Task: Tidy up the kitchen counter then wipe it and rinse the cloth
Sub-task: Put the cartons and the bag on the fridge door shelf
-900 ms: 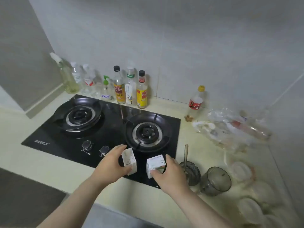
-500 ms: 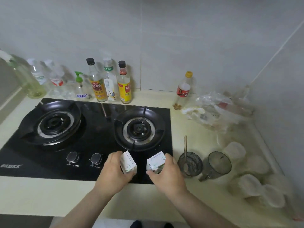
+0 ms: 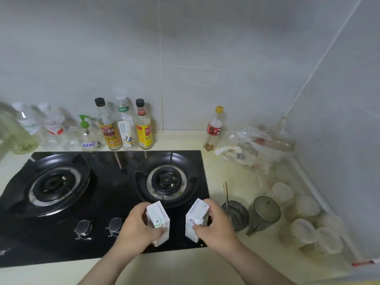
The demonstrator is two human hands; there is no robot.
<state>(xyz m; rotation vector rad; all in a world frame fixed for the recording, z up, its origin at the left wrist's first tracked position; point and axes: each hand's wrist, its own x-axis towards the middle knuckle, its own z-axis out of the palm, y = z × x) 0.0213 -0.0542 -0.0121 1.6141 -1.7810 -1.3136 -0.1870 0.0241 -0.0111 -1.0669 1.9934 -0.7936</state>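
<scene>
Two bare hands reach in from six o'clock over the front of a black gas hob (image 3: 107,202). The left hand (image 3: 134,230) has fingers and thumb curled round a small white carton (image 3: 158,220), whose top leans toward eleven o'clock. The right hand (image 3: 216,229) grips a second white carton (image 3: 195,220), whose top leans toward one o'clock. The cartons are near each other but apart. Whether they rest on the hob glass or are held just above it cannot be told.

At nine o'clock from the left hand are two control knobs (image 3: 98,226). At twelve o'clock from the hands is the right burner (image 3: 167,180), and the left burner (image 3: 54,183) lies at ten o'clock.

At three o'clock from the right hand, on the pale yellow surface (image 3: 205,266), stands a dark glass (image 3: 236,215) with a spoon (image 3: 225,192) upright in it. Just beside it is a dark tumbler (image 3: 265,211), tipped over. Further toward three and four o'clock is a cluster of white lidded tubs (image 3: 304,225).

At two o'clock, in the corner, lies a heap of clear plastic bags (image 3: 253,149), with a small yellow-capped bottle (image 3: 214,128) beside it. Along the tiled wall (image 3: 185,58), from ten to twelve o'clock, stands a row of sauce bottles (image 3: 125,126), a green pump bottle (image 3: 86,132) and clear bottles (image 3: 41,126).
</scene>
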